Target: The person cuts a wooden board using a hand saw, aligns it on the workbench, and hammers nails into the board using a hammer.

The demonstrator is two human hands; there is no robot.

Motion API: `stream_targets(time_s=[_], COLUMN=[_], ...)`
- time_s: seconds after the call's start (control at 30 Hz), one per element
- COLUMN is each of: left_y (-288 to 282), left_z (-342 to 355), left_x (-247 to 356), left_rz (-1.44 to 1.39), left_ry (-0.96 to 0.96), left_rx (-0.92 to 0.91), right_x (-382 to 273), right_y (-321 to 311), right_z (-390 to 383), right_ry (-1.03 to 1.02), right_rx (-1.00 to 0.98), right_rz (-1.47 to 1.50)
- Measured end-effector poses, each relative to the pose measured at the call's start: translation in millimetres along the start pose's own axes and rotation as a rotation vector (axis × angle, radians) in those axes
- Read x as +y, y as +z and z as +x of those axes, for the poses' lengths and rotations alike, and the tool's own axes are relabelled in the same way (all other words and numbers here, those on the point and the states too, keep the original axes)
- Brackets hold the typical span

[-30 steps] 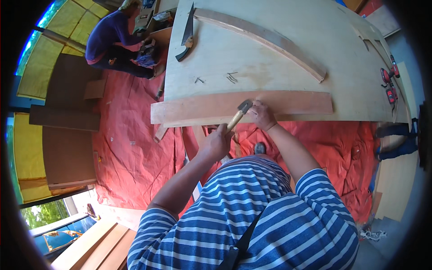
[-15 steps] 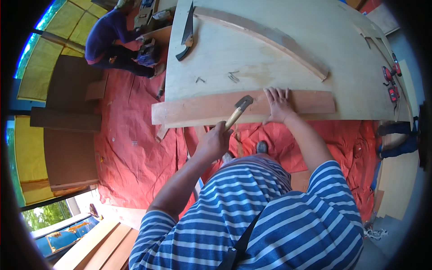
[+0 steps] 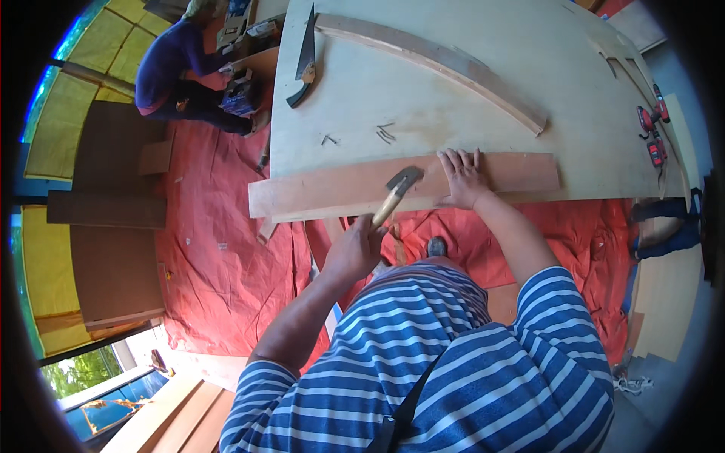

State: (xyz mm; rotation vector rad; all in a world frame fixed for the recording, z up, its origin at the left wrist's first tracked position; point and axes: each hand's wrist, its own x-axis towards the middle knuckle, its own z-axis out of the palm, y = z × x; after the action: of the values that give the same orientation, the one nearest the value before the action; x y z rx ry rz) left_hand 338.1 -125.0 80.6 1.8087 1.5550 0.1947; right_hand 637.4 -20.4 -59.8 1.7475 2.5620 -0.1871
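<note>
Here the hammer [image 3: 398,191] is gripped by its handle in the closed left hand [image 3: 358,245], its head over the board [image 3: 393,185] at the near edge of the plywood [image 3: 453,98]. The right hand [image 3: 462,180] lies open and flat on the board, pressing it down. A nail is probably being driven, though none can be seen; the strike is best kept square, well apart from those fingers [image 3: 453,160].

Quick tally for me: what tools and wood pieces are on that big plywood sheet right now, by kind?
Wooden-handled hammer, in the left hand: 1
Flat reddish-brown wooden board, under the right hand: 1
Long curved wooden strip: 1
Handsaw with dark handle: 1
Red power drills at the pale plywood sheet's right edge: 2
Total: 6
</note>
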Motion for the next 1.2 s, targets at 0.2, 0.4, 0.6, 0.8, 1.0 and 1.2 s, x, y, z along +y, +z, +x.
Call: stream_targets(time_s=[0.2, 0.4, 0.6, 0.8, 1.0, 1.2], left_y=[16.3, -2.0, 33.5, 15.7, 36.3, 40.7], left_z=[-9.5, -4.9, 9.6, -9.0, 14.0, -10.4], left_x=[-0.9, 14.1, -27.3, 0.6, -26.2, -12.5], left_rz=[-0.144, -0.12, -0.022, -0.205, 0.011, -0.26], left_ry=[0.144, -0.035, -0.071, 0.181, -0.091, 0.39], left_rx=[0.223, 0.124, -0.001, 0.385, 0.11, 0.625], right_x=[-4.9, -2.7, -8.0, -3.9, -1.3, -1.8], right_y=[-7.4, -5.9, -3.1, -2.1, -6.0, -6.6], right_z=[-3.0, -3.9, -1.6, -6.0, 6.9, -4.9], right_ry=[-0.012, 0.006, -0.013, 0.0, -0.006, -0.012], right_rx=[-0.009, -0.037, -0.011, 0.003, 0.01, 0.012], right_rz=[0.018, 0.027, 0.012, 0.035, 0.034, 0.025])
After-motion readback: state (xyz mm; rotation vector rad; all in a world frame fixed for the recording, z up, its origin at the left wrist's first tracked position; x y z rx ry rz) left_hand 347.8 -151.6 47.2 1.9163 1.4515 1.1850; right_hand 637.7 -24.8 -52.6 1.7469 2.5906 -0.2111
